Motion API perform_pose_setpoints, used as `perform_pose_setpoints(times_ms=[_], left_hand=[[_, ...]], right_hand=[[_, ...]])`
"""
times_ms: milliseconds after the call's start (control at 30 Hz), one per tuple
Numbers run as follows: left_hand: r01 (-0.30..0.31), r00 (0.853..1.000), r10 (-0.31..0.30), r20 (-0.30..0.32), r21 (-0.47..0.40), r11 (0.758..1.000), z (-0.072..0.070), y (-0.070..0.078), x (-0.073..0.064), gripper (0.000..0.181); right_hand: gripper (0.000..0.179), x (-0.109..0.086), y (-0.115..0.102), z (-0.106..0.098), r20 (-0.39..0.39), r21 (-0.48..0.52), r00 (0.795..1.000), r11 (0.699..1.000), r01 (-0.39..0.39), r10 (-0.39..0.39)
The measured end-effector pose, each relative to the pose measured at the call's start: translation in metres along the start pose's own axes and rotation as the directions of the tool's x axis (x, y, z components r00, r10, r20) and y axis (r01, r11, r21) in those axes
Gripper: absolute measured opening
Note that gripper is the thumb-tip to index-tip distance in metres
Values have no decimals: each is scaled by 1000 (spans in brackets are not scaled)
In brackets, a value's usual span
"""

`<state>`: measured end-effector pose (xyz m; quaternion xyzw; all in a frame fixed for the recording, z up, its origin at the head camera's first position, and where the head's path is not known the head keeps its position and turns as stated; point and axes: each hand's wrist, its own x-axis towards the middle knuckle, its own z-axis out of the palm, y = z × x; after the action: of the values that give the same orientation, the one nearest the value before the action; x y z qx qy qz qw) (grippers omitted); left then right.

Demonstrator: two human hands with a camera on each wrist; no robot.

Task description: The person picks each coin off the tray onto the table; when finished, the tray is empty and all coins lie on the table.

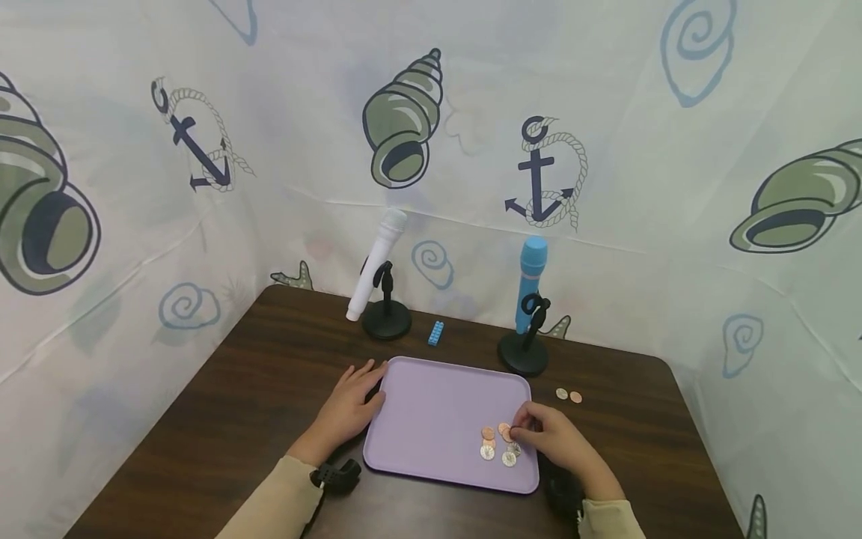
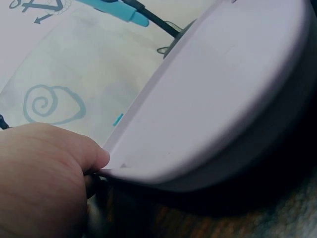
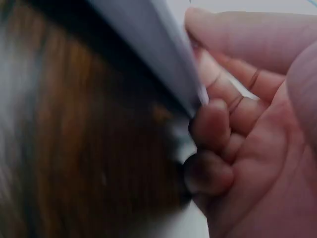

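Note:
A lilac tray lies on the table. My left hand rests at its far left corner with fingers extended; in the left wrist view the thumb touches the rim. My right hand reaches over the right rim, thumb and fingertips pinched together at a copper coin. Several coins lie beside it in two small groups: copper ones and silver ones. In the right wrist view, curled fingers meet the tray's edge, and the coin is hidden.
Beyond the tray stand a white microphone and a blue microphone, each by a black stand. A blue toy brick lies between them. Two loose coins sit on the dark wooden table right of the tray.

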<state>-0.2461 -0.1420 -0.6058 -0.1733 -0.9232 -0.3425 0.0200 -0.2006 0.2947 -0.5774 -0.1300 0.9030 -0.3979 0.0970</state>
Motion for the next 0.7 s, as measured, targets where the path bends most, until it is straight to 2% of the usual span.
perform_pose_setpoints(times_ms=[100,200,267,367,533,633,700], left_hand=[[3,1000,-3,2,8,1000,1,-1,0,59],[6,1000,-6,7,5,1000,1,-1,-1,59],[8,1000,-8,10,3,1000,2,-1,-1,59],[9,1000,-10,14,5,1000,2,-1,-1,60],[21,999,-21,25,0,1000,1,1,-1,60],[24,1000,-24,20,-1,1000,0,2,0,60],[18,1000,-18,13,5,1000,0,2,1,60]], right_hand=[[13,-2,11,-5,26,151,1000,989,-5,1],[19,-6,24,-10,24,331,999,943,-34,28],[20,-10,33,-13,5,474,999,880,-30,31],[20,-13,45,-16,-19,630,1000,777,23,-15],[18,-14,56,-20,-48,763,988,633,130,-144],[21,-17,61,-29,-110,798,986,580,164,-127],[20,-20,65,-36,-177,798,982,575,179,-60]])
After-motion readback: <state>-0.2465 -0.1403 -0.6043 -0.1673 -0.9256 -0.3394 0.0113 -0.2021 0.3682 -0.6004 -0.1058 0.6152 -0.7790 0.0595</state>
